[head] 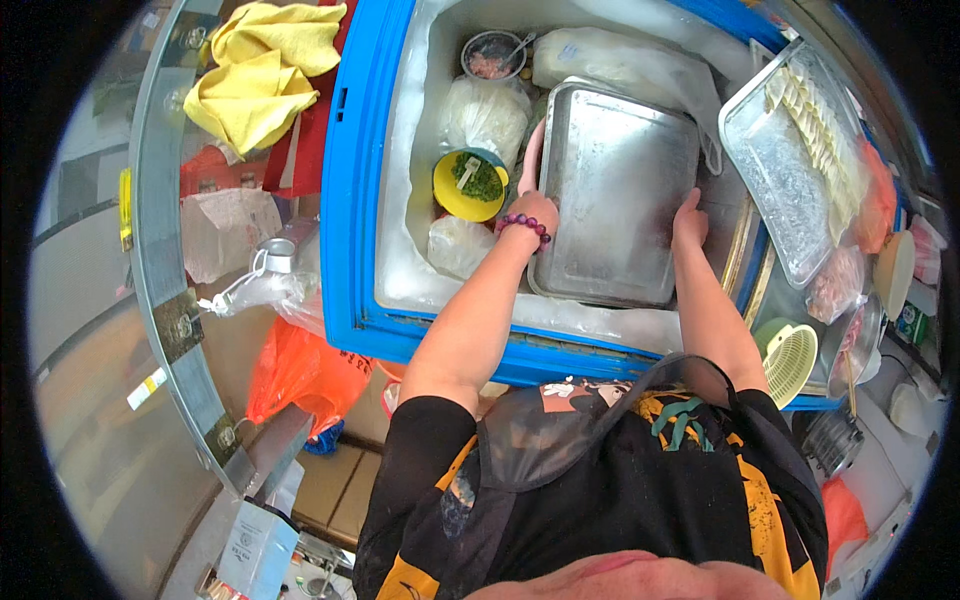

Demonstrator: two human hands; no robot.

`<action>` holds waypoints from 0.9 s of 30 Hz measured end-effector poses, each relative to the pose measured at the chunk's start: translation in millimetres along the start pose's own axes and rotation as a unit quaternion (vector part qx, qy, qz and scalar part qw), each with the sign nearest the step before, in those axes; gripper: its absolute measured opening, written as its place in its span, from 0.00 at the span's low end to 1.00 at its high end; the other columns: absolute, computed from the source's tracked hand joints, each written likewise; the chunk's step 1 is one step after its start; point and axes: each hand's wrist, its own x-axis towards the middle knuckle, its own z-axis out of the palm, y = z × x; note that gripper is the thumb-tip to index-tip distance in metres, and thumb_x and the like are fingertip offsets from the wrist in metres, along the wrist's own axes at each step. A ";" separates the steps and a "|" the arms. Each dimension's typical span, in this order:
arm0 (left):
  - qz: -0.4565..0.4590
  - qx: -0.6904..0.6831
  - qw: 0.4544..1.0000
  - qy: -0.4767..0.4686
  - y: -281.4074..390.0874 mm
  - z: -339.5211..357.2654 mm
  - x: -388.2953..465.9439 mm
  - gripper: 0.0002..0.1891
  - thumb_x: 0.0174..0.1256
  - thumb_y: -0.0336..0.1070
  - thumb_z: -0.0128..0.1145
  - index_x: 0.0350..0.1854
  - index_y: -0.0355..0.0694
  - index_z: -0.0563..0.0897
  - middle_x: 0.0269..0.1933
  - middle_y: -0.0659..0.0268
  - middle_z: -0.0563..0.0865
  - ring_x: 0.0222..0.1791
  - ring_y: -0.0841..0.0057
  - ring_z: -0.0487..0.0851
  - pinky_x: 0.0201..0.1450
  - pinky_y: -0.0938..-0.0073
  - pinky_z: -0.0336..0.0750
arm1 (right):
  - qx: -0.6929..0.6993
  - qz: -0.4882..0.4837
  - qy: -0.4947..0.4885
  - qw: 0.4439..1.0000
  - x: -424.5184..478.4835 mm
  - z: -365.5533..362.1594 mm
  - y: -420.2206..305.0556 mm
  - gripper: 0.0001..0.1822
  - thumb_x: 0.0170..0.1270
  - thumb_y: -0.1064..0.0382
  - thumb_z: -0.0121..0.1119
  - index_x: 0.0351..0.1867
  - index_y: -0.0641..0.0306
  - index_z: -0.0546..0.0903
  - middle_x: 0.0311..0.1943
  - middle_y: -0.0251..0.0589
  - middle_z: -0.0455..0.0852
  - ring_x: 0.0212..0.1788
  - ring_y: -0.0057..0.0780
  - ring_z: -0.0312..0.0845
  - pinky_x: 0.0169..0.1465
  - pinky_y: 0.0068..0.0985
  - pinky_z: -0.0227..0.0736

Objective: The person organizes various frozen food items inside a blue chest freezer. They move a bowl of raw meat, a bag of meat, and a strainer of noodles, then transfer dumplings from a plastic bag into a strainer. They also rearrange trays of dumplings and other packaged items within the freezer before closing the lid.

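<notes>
An upturned or bare rectangular metal tray (615, 195) lies inside the frosted chest freezer (356, 225) with a blue frame. My left hand (538, 208), with a beaded bracelet at the wrist, grips the tray's left edge. On the opposite edge my right hand (690, 219) holds on with the thumb up; its other fingers are partly hidden. A pink curved rim (532, 161) shows beside the tray, near my left hand. Close by sits a yellow bowl (450, 191) of chopped greens (480, 184) with a pale utensil in it.
A bowl of minced meat (489, 67) with a spoon and white plastic bags (484, 116) share the freezer. At right, a second metal tray (780, 202) bears rows of dumplings (814, 142); a green colander (791, 364) is nearer. Yellow cloths (255, 105) lie at left.
</notes>
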 end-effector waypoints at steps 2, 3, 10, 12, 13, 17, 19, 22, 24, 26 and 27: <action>-0.015 -0.227 0.972 0.053 16.1 -26.3 -15.2 0.19 0.60 0.29 0.41 0.55 0.46 0.68 0.51 0.43 0.77 0.49 0.52 0.79 0.50 0.62 0.74 | 0.073 -0.012 0.001 0.997 4.2 0.4 7.2 0.42 0.63 0.34 0.34 0.47 0.80 0.75 0.49 0.66 0.75 0.55 0.57 0.69 0.58 0.41 0.61; 0.036 -0.319 0.938 0.135 18.3 -33.3 -19.9 0.30 0.57 0.25 0.39 0.63 0.56 0.52 0.56 0.44 0.73 0.50 0.51 0.77 0.50 0.63 0.73 | 0.104 -0.005 0.001 0.995 -8.7 -7.1 -4.0 0.42 0.62 0.34 0.34 0.46 0.81 0.76 0.50 0.66 0.75 0.55 0.56 0.68 0.58 0.41 0.61; 0.007 -0.379 0.902 0.208 38.5 -49.8 -25.5 0.29 0.68 0.53 0.32 0.39 0.29 0.79 0.37 0.41 0.81 0.42 0.47 0.79 0.45 0.58 0.70 | 0.191 0.060 -0.013 0.980 -1.9 -17.1 -6.8 0.40 0.64 0.35 0.36 0.50 0.78 0.74 0.51 0.62 0.75 0.55 0.54 0.69 0.56 0.39 0.62; -0.006 -0.381 0.899 0.216 24.9 -50.6 -21.9 0.29 0.68 0.53 0.32 0.39 0.30 0.79 0.37 0.40 0.81 0.43 0.48 0.79 0.45 0.58 0.70 | 0.204 0.050 -0.037 0.977 -17.7 -27.4 -32.8 0.37 0.65 0.37 0.37 0.52 0.75 0.74 0.50 0.61 0.76 0.54 0.52 0.70 0.56 0.37 0.63; -0.023 -0.395 0.895 0.204 13.1 -54.4 -22.4 0.29 0.68 0.53 0.32 0.39 0.30 0.79 0.38 0.40 0.80 0.43 0.48 0.79 0.46 0.58 0.70 | 0.219 0.038 -0.065 0.973 -40.8 -43.8 -51.3 0.36 0.65 0.37 0.37 0.52 0.74 0.74 0.49 0.60 0.77 0.54 0.51 0.71 0.56 0.36 0.63; 0.018 -0.369 0.902 0.223 -6.1 -95.2 -32.1 0.28 0.68 0.52 0.33 0.38 0.27 0.78 0.40 0.41 0.81 0.44 0.47 0.77 0.46 0.57 0.68 | 0.320 -0.101 -0.064 0.940 -42.8 -50.9 -51.7 0.32 0.66 0.40 0.41 0.51 0.71 0.75 0.49 0.59 0.77 0.51 0.47 0.72 0.55 0.33 0.64; -0.035 -0.475 0.849 0.230 -19.3 -117.8 -68.7 0.28 0.69 0.52 0.37 0.36 0.26 0.77 0.35 0.51 0.83 0.37 0.60 0.80 0.40 0.62 0.69 | 0.273 -0.193 -0.139 0.932 -83.6 -66.9 -73.9 0.30 0.65 0.42 0.44 0.50 0.72 0.74 0.50 0.59 0.76 0.51 0.46 0.72 0.57 0.32 0.63; -0.015 -0.561 0.773 0.295 -23.2 -142.9 -119.5 0.23 0.71 0.50 0.41 0.30 0.34 0.79 0.28 0.67 0.80 0.28 0.81 0.72 0.32 0.75 0.68 | 0.187 -0.427 -0.059 0.883 -124.9 -82.2 -88.1 0.30 0.62 0.48 0.52 0.56 0.72 0.68 0.56 0.58 0.69 0.59 0.50 0.64 0.62 0.35 0.57; 0.058 -0.583 0.737 0.338 -18.6 -159.4 -158.8 0.19 0.70 0.47 0.45 0.33 0.33 0.77 0.29 0.67 0.80 0.28 0.82 0.75 0.31 0.78 0.70 | 0.190 -0.534 -0.066 0.821 -160.1 -117.0 -107.4 0.30 0.61 0.49 0.54 0.57 0.71 0.66 0.58 0.57 0.66 0.61 0.50 0.61 0.63 0.36 0.56; 0.125 -0.580 0.703 0.392 1.6 -175.1 -201.2 0.14 0.63 0.43 0.55 0.36 0.33 0.77 0.31 0.67 0.81 0.30 0.81 0.77 0.33 0.79 0.72 | 0.217 -0.594 -0.134 0.763 -182.0 -151.7 -122.7 0.33 0.60 0.51 0.57 0.61 0.69 0.63 0.60 0.54 0.65 0.61 0.46 0.63 0.64 0.35 0.57; 0.163 -0.516 0.713 0.446 15.3 -184.2 -224.5 0.14 0.59 0.40 0.61 0.37 0.33 0.77 0.32 0.67 0.82 0.31 0.81 0.78 0.34 0.80 0.74 | 0.267 -0.572 -0.243 0.737 -191.7 -167.7 -127.7 0.33 0.59 0.51 0.58 0.61 0.68 0.62 0.60 0.53 0.65 0.61 0.44 0.64 0.63 0.35 0.58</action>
